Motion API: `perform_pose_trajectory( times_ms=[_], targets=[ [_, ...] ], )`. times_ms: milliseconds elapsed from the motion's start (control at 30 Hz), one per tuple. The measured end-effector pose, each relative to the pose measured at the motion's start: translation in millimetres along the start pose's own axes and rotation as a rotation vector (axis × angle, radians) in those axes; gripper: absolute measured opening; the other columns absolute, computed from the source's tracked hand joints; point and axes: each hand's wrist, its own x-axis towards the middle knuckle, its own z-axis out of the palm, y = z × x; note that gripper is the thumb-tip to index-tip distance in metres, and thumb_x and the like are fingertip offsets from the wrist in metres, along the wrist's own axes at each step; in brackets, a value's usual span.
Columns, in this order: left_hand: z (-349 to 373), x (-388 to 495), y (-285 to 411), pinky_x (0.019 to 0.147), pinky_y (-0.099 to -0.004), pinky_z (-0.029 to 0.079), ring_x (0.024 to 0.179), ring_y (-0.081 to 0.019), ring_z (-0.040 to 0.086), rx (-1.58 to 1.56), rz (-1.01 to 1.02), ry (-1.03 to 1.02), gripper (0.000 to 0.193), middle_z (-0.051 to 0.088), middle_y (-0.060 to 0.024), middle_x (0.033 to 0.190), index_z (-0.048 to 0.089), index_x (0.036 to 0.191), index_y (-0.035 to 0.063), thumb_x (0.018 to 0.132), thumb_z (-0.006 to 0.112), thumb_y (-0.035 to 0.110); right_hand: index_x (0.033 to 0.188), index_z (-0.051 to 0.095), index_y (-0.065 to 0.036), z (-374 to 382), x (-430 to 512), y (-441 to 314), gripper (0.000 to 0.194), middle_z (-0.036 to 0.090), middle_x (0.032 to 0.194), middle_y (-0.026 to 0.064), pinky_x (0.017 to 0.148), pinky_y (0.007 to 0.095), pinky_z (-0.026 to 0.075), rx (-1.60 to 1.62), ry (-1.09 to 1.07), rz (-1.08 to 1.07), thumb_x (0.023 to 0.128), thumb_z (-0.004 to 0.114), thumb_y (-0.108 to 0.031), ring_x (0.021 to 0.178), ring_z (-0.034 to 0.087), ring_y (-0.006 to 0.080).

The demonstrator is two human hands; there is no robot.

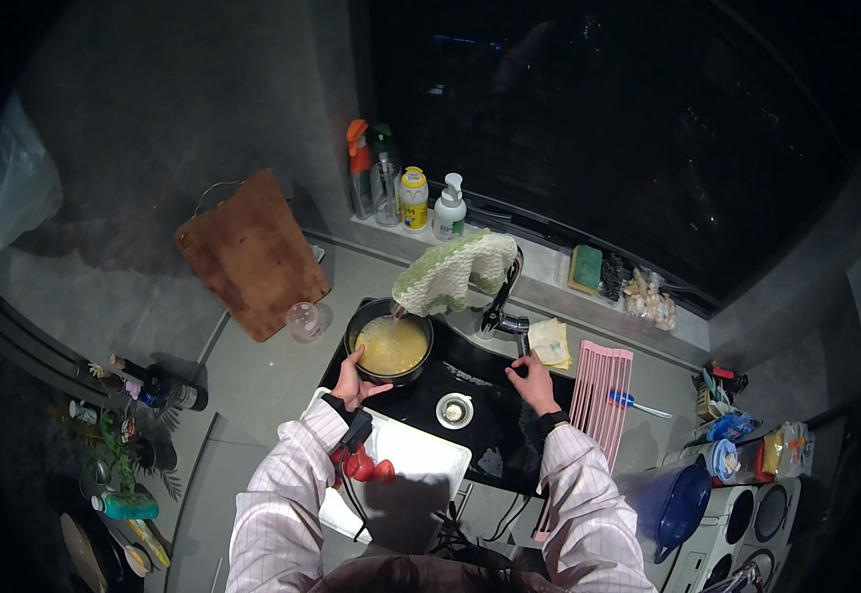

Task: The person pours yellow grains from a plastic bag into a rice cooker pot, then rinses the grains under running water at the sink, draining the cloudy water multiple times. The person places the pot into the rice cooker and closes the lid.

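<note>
My left hand (356,382) grips the near left side of a dark round bowl (431,344), its thumb at the rim. A cloudy yellow liquid (395,347) with foam on it fills much of the bowl. Water runs into it from the spout of a chrome faucet (496,317), draped with a green and white knitted cloth (453,274). With its fingertips, my right hand (534,382) holds the end of the faucet lever (524,343). Under both hands lies the black sink (505,437) with a metal drain strainer (454,411).
A white cutting board (438,452) with red tomato pieces (360,465) overlaps the sink's near left. Right of it lies a pink roll-up rack (593,400). A clear cup (304,322) stands beside a wooden board (252,256). Several bottles (413,200) line the sill. A blue pitcher (679,504) stands right.
</note>
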Motion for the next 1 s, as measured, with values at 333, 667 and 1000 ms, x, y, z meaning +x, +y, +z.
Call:
perform_pose_trajectory(
  times_ms=[333,667,1000],
  targets=[
    [10,5,-4,0.094,-0.0494,0.057,0.126,-0.0397,0.056,0.036,-0.051,-0.021,0.069,0.048,-0.0196,0.146,0.032,0.150,0.0042,0.101,0.039,0.053,0.098,0.072,-0.010,3,-2,-5,0.026,0.039,0.147,0.0376,0.106,0.0412,0.045,0.037,-0.014,-0.001,0.082,0.075,-0.031,0.129,0.051,0.0442],
    [15,19,-13,0.100,-0.0563,0.050,0.128,-0.0397,0.055,0.053,-0.072,-0.014,0.067,0.051,-0.0180,0.146,0.036,0.149,0.0057,0.100,0.040,0.052,0.093,0.073,-0.010,8,0,1,0.025,0.038,0.147,0.0376,0.105,0.0420,0.046,0.038,0.015,-0.073,0.081,0.075,-0.031,0.122,0.056,0.0461],
    [19,20,-12,0.099,-0.0568,0.050,0.124,-0.0413,0.057,0.052,-0.077,0.003,0.064,0.052,-0.0195,0.143,0.037,0.147,0.0044,0.101,0.038,0.049,0.091,0.074,-0.010,8,0,1,0.024,0.041,0.143,0.0408,0.105,0.0424,0.046,0.042,0.023,-0.047,0.081,0.075,-0.032,0.118,0.058,0.0473]
  ],
)
